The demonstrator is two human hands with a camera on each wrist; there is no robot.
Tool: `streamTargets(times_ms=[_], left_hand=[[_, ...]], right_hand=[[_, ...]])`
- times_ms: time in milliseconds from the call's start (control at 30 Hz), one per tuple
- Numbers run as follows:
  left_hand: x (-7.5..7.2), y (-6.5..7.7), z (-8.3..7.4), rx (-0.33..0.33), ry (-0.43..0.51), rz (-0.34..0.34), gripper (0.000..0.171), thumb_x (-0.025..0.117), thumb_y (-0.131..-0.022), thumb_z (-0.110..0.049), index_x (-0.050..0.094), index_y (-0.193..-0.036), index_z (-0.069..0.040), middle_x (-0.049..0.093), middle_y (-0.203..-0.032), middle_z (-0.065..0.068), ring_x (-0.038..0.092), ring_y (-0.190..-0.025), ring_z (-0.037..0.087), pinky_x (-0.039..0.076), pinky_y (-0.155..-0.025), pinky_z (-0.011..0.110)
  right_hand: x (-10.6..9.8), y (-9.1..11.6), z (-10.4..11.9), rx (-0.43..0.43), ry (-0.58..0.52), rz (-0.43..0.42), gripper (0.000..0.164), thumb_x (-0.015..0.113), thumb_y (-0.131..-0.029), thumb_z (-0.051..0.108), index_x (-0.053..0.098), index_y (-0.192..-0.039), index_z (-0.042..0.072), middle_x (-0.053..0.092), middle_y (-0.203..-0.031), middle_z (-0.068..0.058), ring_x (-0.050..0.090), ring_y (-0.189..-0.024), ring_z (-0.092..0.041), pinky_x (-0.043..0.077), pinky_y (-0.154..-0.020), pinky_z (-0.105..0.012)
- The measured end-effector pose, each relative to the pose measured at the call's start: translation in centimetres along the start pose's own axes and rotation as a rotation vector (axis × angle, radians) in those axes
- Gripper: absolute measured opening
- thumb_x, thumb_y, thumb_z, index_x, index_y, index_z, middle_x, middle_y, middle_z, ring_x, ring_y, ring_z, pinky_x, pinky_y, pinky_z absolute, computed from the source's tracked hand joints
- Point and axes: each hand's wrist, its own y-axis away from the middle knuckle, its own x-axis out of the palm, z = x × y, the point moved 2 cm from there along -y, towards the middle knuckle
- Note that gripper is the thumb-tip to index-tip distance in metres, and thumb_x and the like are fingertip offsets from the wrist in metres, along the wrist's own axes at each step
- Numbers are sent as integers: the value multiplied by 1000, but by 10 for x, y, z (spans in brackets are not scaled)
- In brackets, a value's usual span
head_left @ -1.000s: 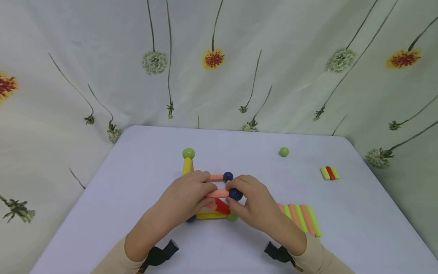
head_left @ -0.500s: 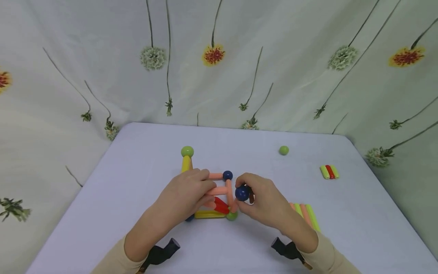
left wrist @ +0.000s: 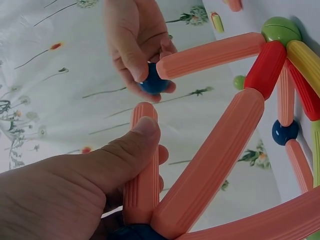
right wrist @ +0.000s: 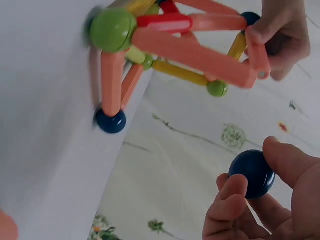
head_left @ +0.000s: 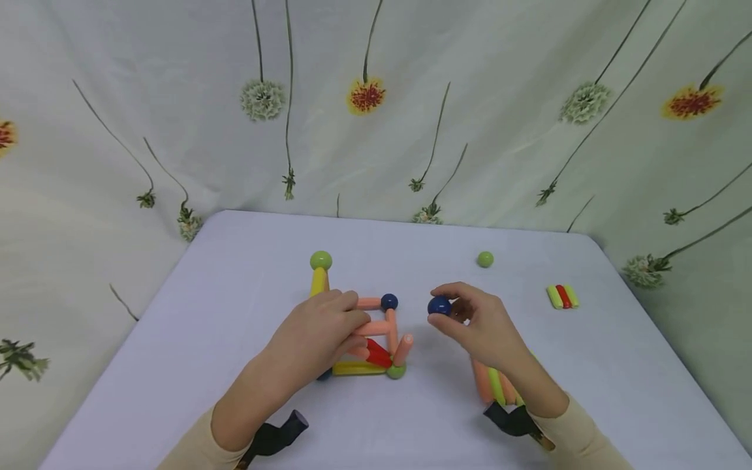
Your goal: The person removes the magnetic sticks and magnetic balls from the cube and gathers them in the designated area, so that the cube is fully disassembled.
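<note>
My left hand (head_left: pixel 320 333) pinches a salmon rod (left wrist: pixel 141 185) of a rod-and-ball structure, near a dark blue ball (left wrist: pixel 135 232) at the rod's lower end. My right hand (head_left: pixel 484 326) holds another dark blue ball (head_left: pixel 438 305) between thumb and fingers, apart from the structure and to its right. A free-ended salmon rod (head_left: pixel 403 350) rises at a tilt from the green corner ball (head_left: pixel 396 371). Red rods (head_left: pixel 378 353) and a yellow rod (head_left: pixel 358 369) meet at that same ball. In the head view the left hand hides part of the frame.
Long salmon and green rods (head_left: pixel 496 385) lie side by side under the right forearm. Farther right are short green and red rods (head_left: pixel 563 296). A loose green ball (head_left: pixel 485 259) sits toward the back. Another green ball (head_left: pixel 320 260) tops the structure's yellow rod.
My right hand has drawn the dark blue ball off the structure's rod ends and moved right and slightly away with it. The left hand keeps its grip, nearly still.
</note>
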Motion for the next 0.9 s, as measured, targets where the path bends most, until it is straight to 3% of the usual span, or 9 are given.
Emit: streamTargets(times_ms=[100, 267, 400, 700, 900], left_hand=[[1, 0, 0, 13, -2, -8, 27, 89, -70, -32, 70, -83, -19, 43, -73, -8, 44, -67, 11, 41, -58, 21], [1, 1, 1, 19, 17, -16, 26, 89, -70, -31, 69, -79, -18, 41, -73, -8, 43, -68, 11, 41, -58, 20], [1, 2, 2, 21, 39, -13, 25, 88, -72, -30, 67, -78, -18, 41, -74, -8, 41, -69, 11, 40, -59, 21], [-4, 5, 4, 30, 54, 8, 20, 83, -78, -24, 65, -79, -16, 46, -76, -7, 44, -75, 12, 42, -68, 25], [-9, 7, 7, 15, 56, 13, 24, 86, -74, -31, 70, -84, -16, 50, -77, -8, 44, -76, 12, 41, -68, 27]], right_hand=[[-17, -7, -22, 100, 1, -25, 38, 76, -87, 28, 64, -122, 20, 66, -105, 0, 61, -75, -19, 52, -62, -30], [-45, -22, -59, 226, -33, -28, 42, 74, -88, 16, 58, -127, 10, 63, -114, -10, 64, -83, -23, 53, -72, -35], [-63, -32, -83, 310, 3, -51, 42, 69, -90, 12, 55, -129, 4, 61, -114, -16, 63, -84, -27, 52, -77, -43], [-83, -52, -126, 437, 99, -64, 51, 66, -88, 14, 49, -133, -3, 50, -128, -24, 53, -109, -37, 46, -91, -49], [-90, -64, -144, 499, 149, -18, 52, 66, -91, 18, 48, -134, -5, 50, -128, -26, 55, -105, -36, 48, -85, -44]])
